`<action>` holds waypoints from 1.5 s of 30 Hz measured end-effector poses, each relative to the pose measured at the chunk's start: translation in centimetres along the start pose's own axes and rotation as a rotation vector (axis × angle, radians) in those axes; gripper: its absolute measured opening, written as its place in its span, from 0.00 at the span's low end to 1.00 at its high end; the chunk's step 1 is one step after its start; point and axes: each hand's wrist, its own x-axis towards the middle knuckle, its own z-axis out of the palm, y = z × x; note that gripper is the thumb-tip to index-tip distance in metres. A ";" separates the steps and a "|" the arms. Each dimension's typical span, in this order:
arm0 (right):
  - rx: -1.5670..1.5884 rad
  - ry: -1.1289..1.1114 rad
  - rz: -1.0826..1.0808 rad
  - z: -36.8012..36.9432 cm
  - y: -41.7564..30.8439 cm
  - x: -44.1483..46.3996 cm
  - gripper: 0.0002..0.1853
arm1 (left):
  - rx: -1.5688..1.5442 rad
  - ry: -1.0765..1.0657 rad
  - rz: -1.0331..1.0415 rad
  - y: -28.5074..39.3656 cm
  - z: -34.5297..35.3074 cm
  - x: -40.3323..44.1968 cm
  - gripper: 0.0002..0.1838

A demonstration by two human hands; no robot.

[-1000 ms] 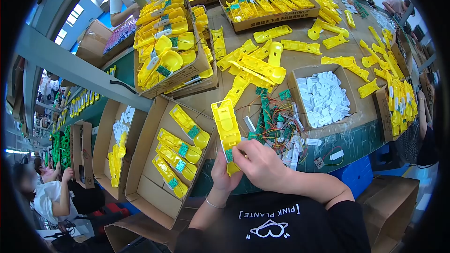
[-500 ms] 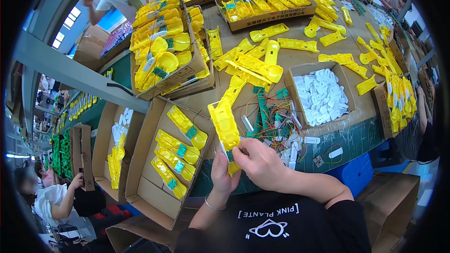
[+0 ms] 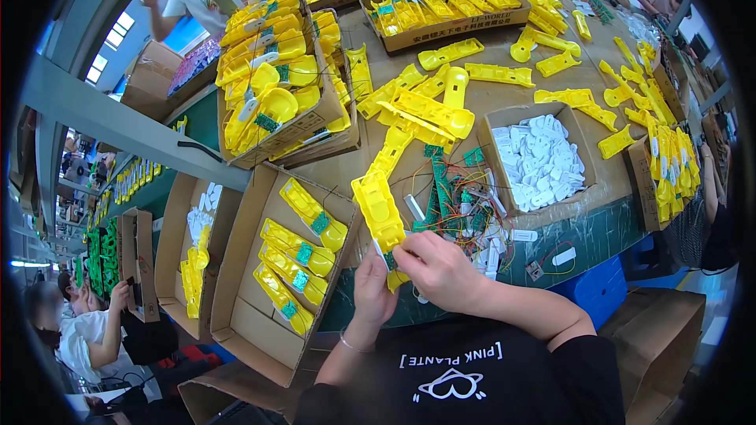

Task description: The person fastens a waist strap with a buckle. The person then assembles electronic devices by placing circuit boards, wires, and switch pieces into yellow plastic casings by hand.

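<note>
One yellow shell (image 3: 379, 208), six o'clock of view centre: left hand (image 3: 373, 293) grips lower end; right hand (image 3: 442, 271) at green board (image 3: 389, 259), pinch unclear. Apparently fitting board; next move calls for steady pressure.

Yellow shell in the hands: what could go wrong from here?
The left hand and right hand are both at the lower end of the yellow shell, so its free upper end might tip. Pressure from the right hand could shift the green board. The tangled wires beyond might snag that hand.
</note>
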 end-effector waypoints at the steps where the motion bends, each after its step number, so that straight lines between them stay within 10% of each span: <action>1: -0.005 -0.018 -0.008 0.0 0.1 -0.3 0.13 | 0.110 0.007 -0.014 0.2 -0.1 0.1 0.23; 12: 0.207 0.121 -0.049 -1.0 0.8 -0.8 0.14 | 0.333 0.010 0.152 0.4 1.5 0.3 0.22; 19: 1.105 0.046 0.516 -1.3 0.8 -0.8 0.14 | 0.327 0.083 0.206 1.8 3.5 0.1 0.19; 45: 1.251 -0.102 0.489 -1.6 0.4 -0.9 0.15 | 0.480 -0.015 0.149 2.8 3.1 -0.8 0.19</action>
